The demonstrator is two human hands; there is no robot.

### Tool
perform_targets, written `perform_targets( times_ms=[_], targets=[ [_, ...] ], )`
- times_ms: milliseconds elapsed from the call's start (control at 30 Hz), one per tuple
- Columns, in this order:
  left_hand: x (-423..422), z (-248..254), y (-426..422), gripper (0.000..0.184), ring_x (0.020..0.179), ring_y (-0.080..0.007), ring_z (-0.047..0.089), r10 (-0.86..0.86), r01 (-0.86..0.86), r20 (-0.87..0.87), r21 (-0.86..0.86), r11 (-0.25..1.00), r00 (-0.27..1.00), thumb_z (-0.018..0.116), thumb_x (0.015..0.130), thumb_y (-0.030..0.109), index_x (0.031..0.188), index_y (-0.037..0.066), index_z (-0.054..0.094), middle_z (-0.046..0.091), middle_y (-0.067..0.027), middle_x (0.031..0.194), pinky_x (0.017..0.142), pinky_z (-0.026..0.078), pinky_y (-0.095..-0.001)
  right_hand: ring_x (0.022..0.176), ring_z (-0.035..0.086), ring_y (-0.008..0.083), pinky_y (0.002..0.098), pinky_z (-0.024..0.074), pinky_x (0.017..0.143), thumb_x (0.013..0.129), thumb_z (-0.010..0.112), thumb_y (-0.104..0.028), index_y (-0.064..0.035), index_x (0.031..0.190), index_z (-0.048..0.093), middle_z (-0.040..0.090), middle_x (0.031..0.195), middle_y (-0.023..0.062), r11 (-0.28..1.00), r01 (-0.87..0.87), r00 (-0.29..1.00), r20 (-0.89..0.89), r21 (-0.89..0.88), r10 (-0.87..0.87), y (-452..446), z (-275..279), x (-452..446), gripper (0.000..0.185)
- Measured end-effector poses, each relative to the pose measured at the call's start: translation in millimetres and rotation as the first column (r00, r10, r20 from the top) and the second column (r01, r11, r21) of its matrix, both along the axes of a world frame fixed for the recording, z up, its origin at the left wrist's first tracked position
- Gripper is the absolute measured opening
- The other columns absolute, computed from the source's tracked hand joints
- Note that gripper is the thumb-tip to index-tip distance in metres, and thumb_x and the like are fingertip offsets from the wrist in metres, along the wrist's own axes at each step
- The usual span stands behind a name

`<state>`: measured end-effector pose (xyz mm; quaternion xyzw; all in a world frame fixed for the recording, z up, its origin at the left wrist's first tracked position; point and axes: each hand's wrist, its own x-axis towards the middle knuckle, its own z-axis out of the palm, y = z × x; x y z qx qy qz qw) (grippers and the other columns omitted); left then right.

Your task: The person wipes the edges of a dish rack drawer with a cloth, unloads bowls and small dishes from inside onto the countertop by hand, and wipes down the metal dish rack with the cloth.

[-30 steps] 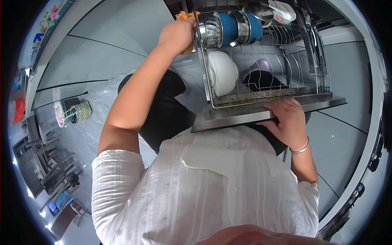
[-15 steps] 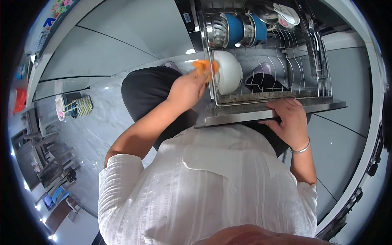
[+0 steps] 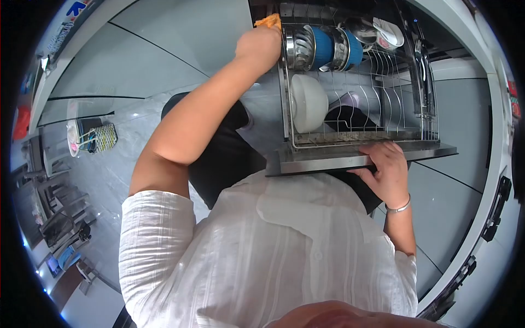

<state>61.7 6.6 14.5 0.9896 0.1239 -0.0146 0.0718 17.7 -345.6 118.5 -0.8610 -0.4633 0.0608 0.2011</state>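
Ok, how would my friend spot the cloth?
Find the big pulled-out drawer. Along its left side, near the picture's top, the left hand holds a crumpled cloth. Its bright orange sets it apart from the blue dishes and white bowl nearby.

Drawer: silver wire rack [image 3: 350,138] behind a flat brushed-metal front panel [image 3: 322,163]. Left hand [image 3: 260,49], gripping a crumpled orange cloth [image 3: 270,21] at the drawer's left edge, toward the far left corner. Right hand [image 3: 385,170], silver bangle [image 3: 398,208] at wrist, fingers resting on the panel's upper edge. Large white rounded bowl [image 3: 310,104], on its side, near left corner. Two blue ribbed bowls [image 3: 322,48], on edge, farther back. Slender silver utensils [image 3: 420,76], along right edge.
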Motion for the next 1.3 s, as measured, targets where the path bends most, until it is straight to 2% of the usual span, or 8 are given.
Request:
perform_targets(
  times_ms=[300, 333, 500, 767, 867, 1000, 1133, 1300],
  targets=[
    [11.6, 2.0, 8.6, 0.029, 0.1, -0.0356, 0.068, -0.017, 0.01, -0.171, -0.042, 0.999, 0.985, 0.044, 0.093, 0.016, 0.111, 0.003, 0.062, 0.07, -0.0182, 0.106, 0.082, 0.056, -0.0461, 0.074, 0.06, 0.0275, 0.0373, 0.0439, 0.075, 0.064, 0.083, -0.029, -0.0049, 0.088, 0.066, 0.062, 0.074, 0.0065, 0.999, 0.0, 1.0, -0.005, -0.042, 0.0, -0.2, 0.8, -2.6, 0.039],
    [7.6, 8.9, 9.8, 0.038, 0.093, -0.0354, 0.07, -0.07, 0.068, -0.19, -0.015, 0.998, 0.979, 0.045, 0.093, 0.015, 0.127, 0.004, 0.056, 0.071, -0.0189, 0.103, 0.078, 0.057, -0.0465, 0.075, 0.06, 0.0276, 0.0374, 0.0444, 0.075, 0.063, 0.084, -0.029, -0.005, 0.088, 0.066, 0.063, 0.075, 0.0067, 0.999, 0.0, 1.0, 0.002, -0.034, 0.0, -0.6, 0.1, -2.6, 0.038],
    [-62.0, -25.8, -15.6, 0.067, 0.063, -0.0341, 0.066, -0.137, 0.137, 0.034, 0.019, 0.99, 0.99, 0.056, 0.087, 0.015, 0.15, 0.008, 0.033, 0.066, -0.0183, 0.077, 0.057, 0.054, -0.0465, 0.078, 0.062, 0.0279, 0.0379, 0.0464, 0.077, 0.063, 0.084, -0.03, -0.0054, 0.088, 0.066, 0.066, 0.081, 0.0074, 1.0, -0.004, 1.0, 0.02, -0.009, 0.004, -4.1, -1.1, -3.3, 0.039],
    [-188.5, -21.9, -62.6, 0.064, 0.07, -0.0321, 0.062, -0.365, 0.425, 0.223, -0.363, 0.829, 0.904, 0.061, 0.08, 0.009, 0.142, 0.018, 0.048, 0.06, -0.0127, 0.084, 0.062, 0.051, -0.0413, 0.08, 0.063, 0.0288, 0.0377, 0.0468, 0.078, 0.064, 0.084, -0.028, -0.005, 0.087, 0.066, 0.067, 0.085, 0.0081, 1.0, -0.005, 1.0, 0.018, -0.027, 0.006, -2.6, -1.2, -5.9, 0.037],
    [-192.3, -13.0, -57.5, 0.059, 0.074, -0.0334, 0.061, -0.416, 0.446, 0.166, -0.419, 0.791, 0.894, 0.061, 0.079, 0.003, 0.135, 0.019, 0.056, 0.06, -0.0131, 0.087, 0.065, 0.051, -0.0416, 0.072, 0.058, 0.0264, 0.036, 0.0448, 0.075, 0.062, 0.085, -0.025, -0.0049, 0.091, 0.066, 0.062, 0.075, 0.0056, 1.0, -0.015, 1.0, 0.006, 0.027, 0.015, -2.9, -2.8, -5.9, 0.039],
    [-187.0, -9.0, -41.5, 0.051, 0.079, -0.0342, 0.061, -0.44, 0.481, 0.195, -0.373, 0.793, 0.877, 0.062, 0.078, 0.002, 0.126, 0.018, 0.062, 0.061, -0.0138, 0.087, 0.069, 0.052, -0.0409, 0.083, 0.063, 0.0295, 0.0384, 0.0473, 0.079, 0.069, 0.082, -0.027, -0.004, 0.092, 0.067, 0.067, 0.085, 0.009, 0.999, -0.038, 0.996, -0.08, -0.029, 0.035, -2.9, 6.6, -1.3, 0.036],
    [-204.3, -25.8, -15.5, 0.036, 0.085, -0.0289, 0.063, -0.185, 0.272, 0.212, -0.534, 0.8, 0.96, 0.053, 0.083, 0.0, 0.115, 0.011, 0.064, 0.064, -0.0134, 0.097, 0.078, 0.051, -0.0349, 0.087, 0.063, 0.032, 0.0396, 0.0488, 0.079, 0.076, 0.079, -0.027, -0.0027, 0.099, 0.068, 0.067, 0.089, 0.0125, 0.993, -0.092, 0.954, -0.292, -0.069, 0.068, -2.1, 19.7, 14.1, 0.035],
    [-201.5, -27.9, 17.5, 0.03, 0.094, -0.0148, 0.059, 0.177, 0.056, 0.147, -0.899, 0.435, 0.973, 0.038, 0.088, 0.001, 0.106, 0.002, 0.063, 0.064, -0.0058, 0.105, 0.09, 0.044, -0.0271, 0.098, 0.064, 0.0309, 0.0355, 0.0499, 0.086, 0.085, 0.072, -0.018, -0.0024, 0.111, 0.064, 0.065, 0.107, 0.0129, 0.997, 0.071, 0.971, -0.232, 0.04, -0.06, 37.7, 20.4, 58.8, 0.031]
  ],
)
